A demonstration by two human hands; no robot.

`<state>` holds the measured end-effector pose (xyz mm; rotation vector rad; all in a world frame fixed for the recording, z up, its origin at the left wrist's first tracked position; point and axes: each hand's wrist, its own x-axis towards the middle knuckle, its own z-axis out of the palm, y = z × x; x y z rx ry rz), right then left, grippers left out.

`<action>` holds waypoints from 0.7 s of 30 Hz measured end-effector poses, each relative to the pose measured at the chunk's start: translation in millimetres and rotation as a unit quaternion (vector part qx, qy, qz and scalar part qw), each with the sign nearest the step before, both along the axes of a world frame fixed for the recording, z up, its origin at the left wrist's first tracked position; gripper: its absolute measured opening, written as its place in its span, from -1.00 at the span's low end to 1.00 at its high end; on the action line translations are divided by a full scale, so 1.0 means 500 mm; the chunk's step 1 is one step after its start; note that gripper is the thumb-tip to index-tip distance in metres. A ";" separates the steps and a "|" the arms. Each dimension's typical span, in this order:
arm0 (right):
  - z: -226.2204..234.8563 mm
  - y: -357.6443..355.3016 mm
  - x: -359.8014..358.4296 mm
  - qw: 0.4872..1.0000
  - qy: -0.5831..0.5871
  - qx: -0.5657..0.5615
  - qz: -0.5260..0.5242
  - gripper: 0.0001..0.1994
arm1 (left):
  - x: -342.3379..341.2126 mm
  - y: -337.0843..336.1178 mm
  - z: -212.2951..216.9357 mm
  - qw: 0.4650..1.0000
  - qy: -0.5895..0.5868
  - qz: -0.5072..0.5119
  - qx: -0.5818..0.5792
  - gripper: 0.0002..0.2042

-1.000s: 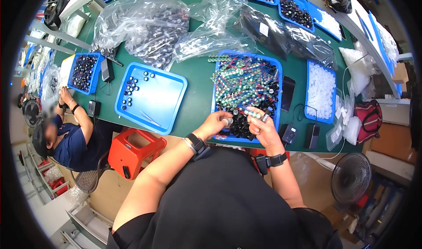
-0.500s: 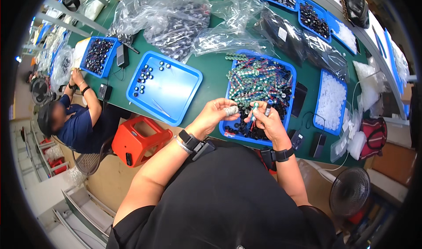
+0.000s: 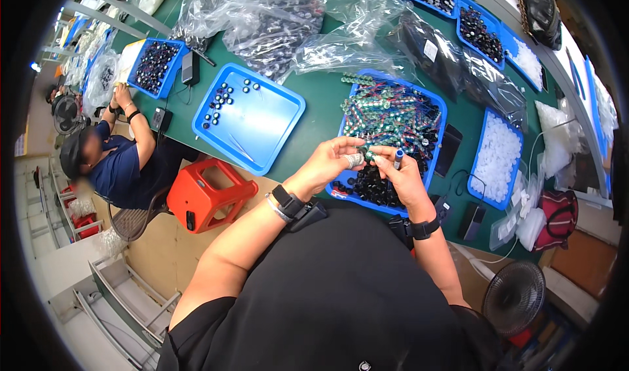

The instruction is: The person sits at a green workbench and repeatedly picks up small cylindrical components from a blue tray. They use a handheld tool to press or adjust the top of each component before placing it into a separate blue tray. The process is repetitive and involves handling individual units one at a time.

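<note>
Over the near part of a blue tray [image 3: 440, 168], my two hands almost meet at the fingertips. My left hand [image 3: 326, 168] is closed in a pinch; a whitish wrapping shows around its thumb. Between the fingertips is a small greenish part [image 3: 369, 155], like a little circuit board, mostly covered by fingers. My right hand [image 3: 407, 177] is closed too, pinching the same part while a blue-capped marker pen [image 3: 398, 157] sticks up between its fingers. Beneath them lie green circuit-board strips with red wires [image 3: 393, 112] and a pile of small black parts [image 3: 373, 186].
Left of it, a blue tray [image 3: 295, 118] holds several small round black-and-white parts and tweezers [image 3: 242, 149]. White pieces fill a tray [image 3: 493, 161] at right. Plastic bags [image 3: 275, 37] lie behind. A co-worker [image 3: 121, 158] sits beyond a red stool [image 3: 213, 194].
My hands have come closer together, with the small green part now between both sets of fingertips. The view has shifted slightly. The co-worker's hands stay by their tray.
</note>
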<state>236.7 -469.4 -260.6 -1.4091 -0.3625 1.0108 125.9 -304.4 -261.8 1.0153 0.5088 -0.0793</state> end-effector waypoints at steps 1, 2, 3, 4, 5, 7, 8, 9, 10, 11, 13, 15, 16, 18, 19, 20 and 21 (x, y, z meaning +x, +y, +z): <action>-0.002 0.000 0.000 1.000 -0.013 -0.007 -0.001 -0.84 | 0.001 -0.001 0.000 1.000 0.004 -0.009 0.006 -0.61; -0.005 0.000 0.000 1.000 -0.026 -0.015 -0.003 -0.84 | 0.002 -0.002 0.002 1.000 0.009 -0.018 0.012 -0.61; -0.007 0.001 0.000 0.999 -0.039 -0.022 -0.004 -0.84 | 0.003 -0.002 0.003 0.999 0.013 -0.027 0.017 -0.60; -0.007 0.002 0.000 0.999 -0.045 -0.024 -0.005 -0.85 | 0.003 -0.003 0.002 0.999 0.015 -0.027 0.017 -0.61; -0.005 0.003 0.001 0.998 -0.050 -0.026 -0.006 -0.85 | 0.004 -0.005 0.002 0.999 0.017 -0.028 0.017 -0.61; -0.006 0.005 0.002 0.997 -0.067 -0.031 -0.005 -0.86 | 0.002 -0.005 0.000 0.999 0.015 -0.033 0.025 -0.61; -0.007 0.006 0.003 0.996 -0.078 -0.034 -0.004 -0.87 | 0.001 -0.005 -0.002 0.999 0.013 -0.039 0.033 -0.61; -0.009 0.006 0.005 0.995 -0.089 -0.037 -0.002 -0.87 | -0.001 -0.004 -0.003 0.998 0.010 -0.044 0.041 -0.61; -0.010 0.007 0.007 0.995 -0.092 -0.043 0.004 -0.88 | -0.001 -0.004 -0.005 0.998 0.010 -0.043 0.039 -0.60; -0.011 0.007 0.009 0.994 -0.095 -0.049 0.010 -0.89 | 0.000 -0.003 -0.006 0.998 0.010 -0.042 0.038 -0.59; -0.011 0.011 0.011 0.992 -0.107 -0.066 0.017 -0.90 | 0.002 -0.003 -0.008 0.999 0.013 -0.040 0.034 -0.58; -0.011 0.016 0.011 0.988 -0.126 -0.089 0.021 -0.91 | 0.004 -0.002 -0.010 0.999 0.019 -0.036 0.030 -0.59; -0.013 0.017 0.012 0.988 -0.118 -0.095 0.021 -0.91 | 0.005 -0.002 -0.009 0.999 0.023 -0.030 0.029 -0.59; -0.025 0.019 0.014 0.989 -0.103 -0.107 0.022 -0.92 | 0.008 -0.001 -0.003 0.999 0.031 -0.017 0.025 -0.60; -0.031 0.021 0.015 0.986 -0.117 -0.112 0.028 -0.92 | 0.007 0.001 -0.006 0.999 0.033 -0.017 0.027 -0.61; -0.038 0.022 0.017 0.984 -0.130 -0.118 0.035 -0.93 | 0.006 0.003 -0.011 0.999 0.035 -0.017 0.029 -0.61; -0.041 0.022 0.021 0.981 -0.142 -0.123 0.041 -0.93 | 0.006 0.005 -0.014 0.999 0.037 -0.017 0.031 -0.61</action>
